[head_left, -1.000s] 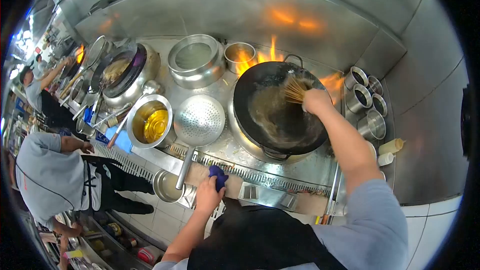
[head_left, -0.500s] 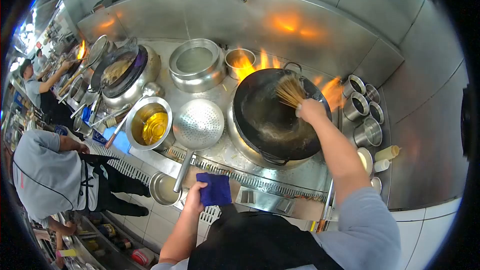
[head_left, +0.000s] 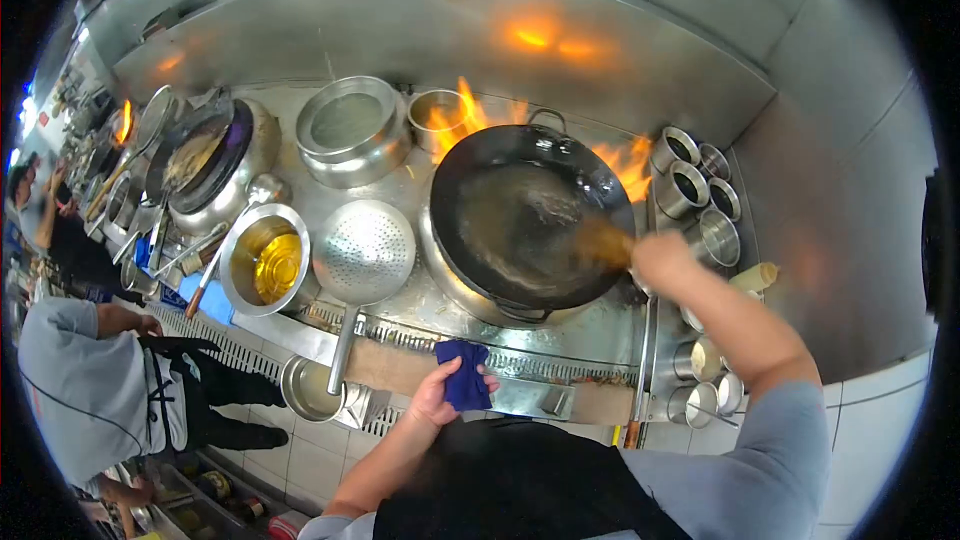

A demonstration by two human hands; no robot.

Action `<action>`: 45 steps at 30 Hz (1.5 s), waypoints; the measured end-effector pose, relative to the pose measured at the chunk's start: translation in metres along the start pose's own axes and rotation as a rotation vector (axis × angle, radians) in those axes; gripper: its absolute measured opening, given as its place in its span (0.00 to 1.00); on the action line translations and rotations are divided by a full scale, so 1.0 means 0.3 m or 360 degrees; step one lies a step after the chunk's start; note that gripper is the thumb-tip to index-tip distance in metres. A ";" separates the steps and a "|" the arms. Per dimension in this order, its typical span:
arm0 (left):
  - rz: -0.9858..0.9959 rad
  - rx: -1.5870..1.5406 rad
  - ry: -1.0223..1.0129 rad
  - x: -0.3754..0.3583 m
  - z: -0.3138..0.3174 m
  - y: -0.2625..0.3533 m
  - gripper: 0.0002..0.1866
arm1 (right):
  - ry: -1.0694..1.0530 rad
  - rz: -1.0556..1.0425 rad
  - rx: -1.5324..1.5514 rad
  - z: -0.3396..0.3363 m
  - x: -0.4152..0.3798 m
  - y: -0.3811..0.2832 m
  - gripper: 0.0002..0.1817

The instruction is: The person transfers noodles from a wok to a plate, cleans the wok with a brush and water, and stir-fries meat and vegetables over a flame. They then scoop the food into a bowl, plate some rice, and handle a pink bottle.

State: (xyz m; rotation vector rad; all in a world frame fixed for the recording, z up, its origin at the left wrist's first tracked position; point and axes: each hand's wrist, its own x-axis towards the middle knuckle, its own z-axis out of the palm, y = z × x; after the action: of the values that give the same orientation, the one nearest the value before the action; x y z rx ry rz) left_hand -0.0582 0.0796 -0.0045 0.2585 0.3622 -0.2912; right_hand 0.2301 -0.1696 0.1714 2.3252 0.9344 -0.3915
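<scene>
A large black wok (head_left: 480, 230) sits over a burner with flames at its back and right rim; cloudy water swirls inside. My right hand (head_left: 665, 262), at the wok's right edge, is closed on a bamboo wok brush (head_left: 604, 242), whose bristles are smeared by motion inside the wok. My left hand (head_left: 440, 395), below the stove's front edge, grips a folded dark purple cloth (head_left: 464, 376). Left of the wok lies a perforated strainer ladle (head_left: 364, 252), its handle pointing toward me.
A metal pot of yellow oil (head_left: 240, 285) with a ladle stands further left. Behind are a lidded steel pot (head_left: 352, 168) and another wok (head_left: 170, 160). Steel containers (head_left: 683, 190) and squeeze bottles (head_left: 755, 278) line the right side. A co-worker (head_left: 85, 380) stands at left.
My right hand and the brush have swept from the wok's upper right to its lower right edge. My left hand has shifted right with the cloth, now more bunched. The view has turned slightly.
</scene>
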 end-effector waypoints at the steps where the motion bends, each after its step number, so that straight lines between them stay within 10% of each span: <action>1: -0.0010 -0.0049 0.0032 0.029 -0.003 -0.005 0.25 | 0.0216 0.0128 -0.0042 0.016 0.073 0.076 0.18; 8: -0.0044 0.0369 0.0248 0.176 0.209 0.054 0.33 | 0.1032 0.1056 0.1193 0.009 0.457 0.158 0.25; 10: -0.0004 0.0427 0.0282 0.203 0.252 0.061 0.34 | 0.0535 0.0781 0.1190 0.067 0.519 0.161 0.29; 16: -0.0055 0.0626 0.0485 0.260 0.288 0.075 0.23 | 0.1148 0.0213 0.1404 0.066 0.046 0.088 0.34; 20: -0.0013 0.0473 0.0612 0.338 0.346 0.063 0.12 | 0.0316 -0.0045 0.1271 0.167 -0.235 -0.155 0.37; 45: 0.1020 0.1369 0.1151 0.075 0.445 -0.036 0.06 | 0.0760 -0.0228 0.2134 0.601 -0.566 -0.421 0.38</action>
State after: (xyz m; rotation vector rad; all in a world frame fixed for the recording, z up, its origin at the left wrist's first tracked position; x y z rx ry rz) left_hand -0.0004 0.0248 0.1053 1.3148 0.8281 0.3215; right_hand 0.0122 -0.2992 0.0575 3.6879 1.2872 -0.6722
